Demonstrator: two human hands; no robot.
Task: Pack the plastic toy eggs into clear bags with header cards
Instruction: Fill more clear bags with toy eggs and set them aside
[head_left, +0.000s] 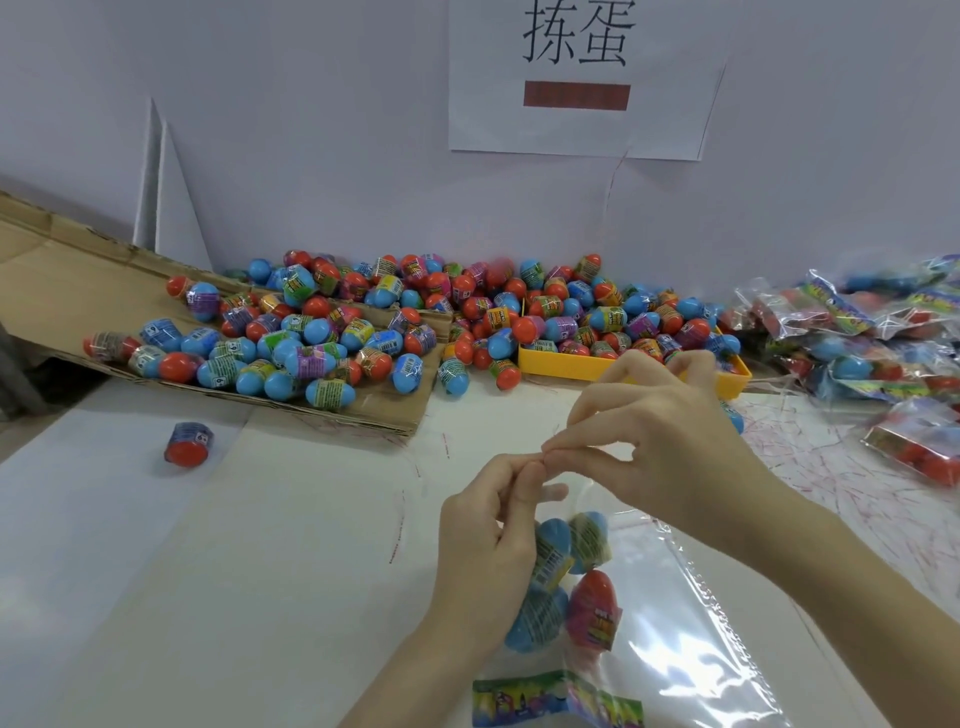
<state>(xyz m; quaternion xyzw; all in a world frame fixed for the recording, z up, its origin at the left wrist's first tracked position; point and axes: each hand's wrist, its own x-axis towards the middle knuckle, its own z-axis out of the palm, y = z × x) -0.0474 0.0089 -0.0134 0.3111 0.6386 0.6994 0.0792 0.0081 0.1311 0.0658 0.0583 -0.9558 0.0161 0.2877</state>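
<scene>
while fingertips meet pinching, hands (545, 467) hover over bag (597, 623).

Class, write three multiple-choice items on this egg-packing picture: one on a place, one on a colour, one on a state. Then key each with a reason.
1. Where does the lone egg lie?
A. In the tray
B. On the white table, left of the hands
C. Inside a bag

2. What colour is the tray by the egg pile?
A. Yellow
B. Green
C. Black

3. What are the two hands doing?
A. Lying flat on the table
B. Each lifting an egg
C. Pinching together at their fingertips above the clear bag

Key: 1 B, it sits alone on the table near the cardboard. 2 A, its rim is yellow. 3 C, the left hand and right hand meet at their fingertips.
</scene>
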